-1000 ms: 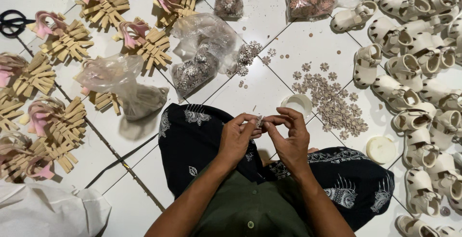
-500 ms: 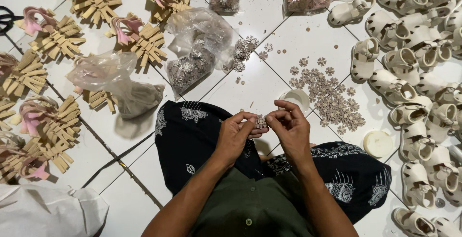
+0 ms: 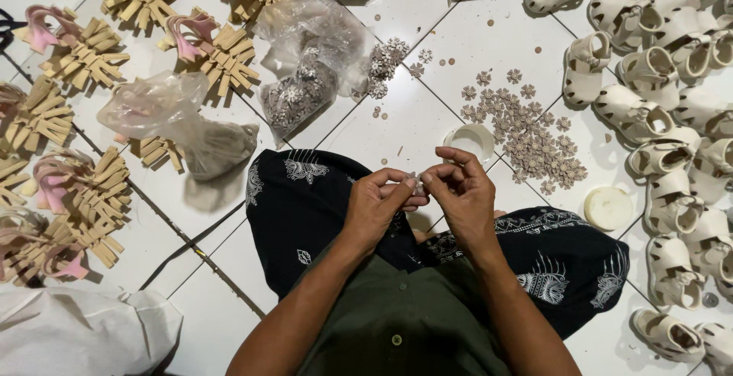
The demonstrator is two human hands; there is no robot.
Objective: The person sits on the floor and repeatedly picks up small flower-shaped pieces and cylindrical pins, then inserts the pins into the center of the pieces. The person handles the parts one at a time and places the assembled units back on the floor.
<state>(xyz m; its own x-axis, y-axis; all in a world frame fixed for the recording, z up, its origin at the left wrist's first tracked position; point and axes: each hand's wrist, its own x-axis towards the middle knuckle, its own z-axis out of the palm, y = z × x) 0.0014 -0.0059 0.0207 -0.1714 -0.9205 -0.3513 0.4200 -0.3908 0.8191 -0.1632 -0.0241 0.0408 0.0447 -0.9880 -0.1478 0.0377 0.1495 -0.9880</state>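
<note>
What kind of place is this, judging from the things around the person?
Probably a small home workshop for making children's sandals, worked on a white tiled floor. Rows of cream sandals lie on one side, a pile of small flower ornaments in front, and both hands pinch one tiny piece.

I see sandals [image 3: 657, 116] down the frame's right edge, flower pieces [image 3: 527, 128] centre-right on the floor [image 3: 427, 32], bags [image 3: 305, 63] upper centre, bundles [image 3: 76, 116] left.

We see cream baby sandals [image 3: 657, 109] crowding the tiled floor [image 3: 427, 32] on one side, tan fan-shaped bundles [image 3: 84, 55] opposite. Between them lie clear plastic bags [image 3: 305, 78] and a round white lid [image 3: 608, 207].
</note>
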